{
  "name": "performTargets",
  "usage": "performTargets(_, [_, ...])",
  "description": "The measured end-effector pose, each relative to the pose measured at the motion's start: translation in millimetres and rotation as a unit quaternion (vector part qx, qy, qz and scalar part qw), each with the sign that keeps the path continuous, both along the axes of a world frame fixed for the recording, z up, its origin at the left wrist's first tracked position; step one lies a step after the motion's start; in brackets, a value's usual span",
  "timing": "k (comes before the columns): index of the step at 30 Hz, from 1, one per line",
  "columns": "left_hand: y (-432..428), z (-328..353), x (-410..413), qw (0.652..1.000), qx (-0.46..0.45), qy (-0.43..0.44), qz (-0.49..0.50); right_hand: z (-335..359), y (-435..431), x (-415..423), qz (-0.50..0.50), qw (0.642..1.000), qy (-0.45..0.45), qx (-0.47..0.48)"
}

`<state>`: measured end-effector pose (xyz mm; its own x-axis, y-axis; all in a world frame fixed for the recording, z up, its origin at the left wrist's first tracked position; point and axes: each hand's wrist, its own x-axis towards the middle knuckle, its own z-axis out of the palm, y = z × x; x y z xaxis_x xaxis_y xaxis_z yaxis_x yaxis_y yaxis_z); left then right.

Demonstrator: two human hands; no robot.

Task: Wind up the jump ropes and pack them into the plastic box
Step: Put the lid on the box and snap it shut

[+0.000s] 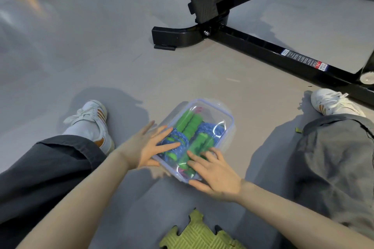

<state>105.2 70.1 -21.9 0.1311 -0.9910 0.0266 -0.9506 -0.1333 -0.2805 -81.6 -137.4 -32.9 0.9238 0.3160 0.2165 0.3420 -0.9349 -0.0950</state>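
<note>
Grey floor [81,56] carries plastic box [232,121], green foam tile [199,235], black bench frame [253,46].

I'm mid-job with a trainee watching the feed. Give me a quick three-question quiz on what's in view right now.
1. True or false: the left hand and the right hand both rest on top of the closed plastic box.
2. The handles of the jump ropes inside the box are: A red, B green, C black?
3. What surface does the box sit on?
Key: 1 true; 2 B; 3 the grey floor.
</note>
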Motion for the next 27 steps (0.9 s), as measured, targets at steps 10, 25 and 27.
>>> performTargets(10, [-64,-2,-107,0.899,-0.114,0.221,0.36,18,-70,44,-0.096,0.991,0.084,0.042])
performTargets(25, [-57,-24,-90,0.98,-0.021,0.108,0.167,10,-102,-10,-0.011,0.996,0.05,-0.067])
performTargets(27, [-59,-25,-90,0.981,0.007,0.109,0.163,3,-106,-4,-0.003,0.996,0.045,-0.073])
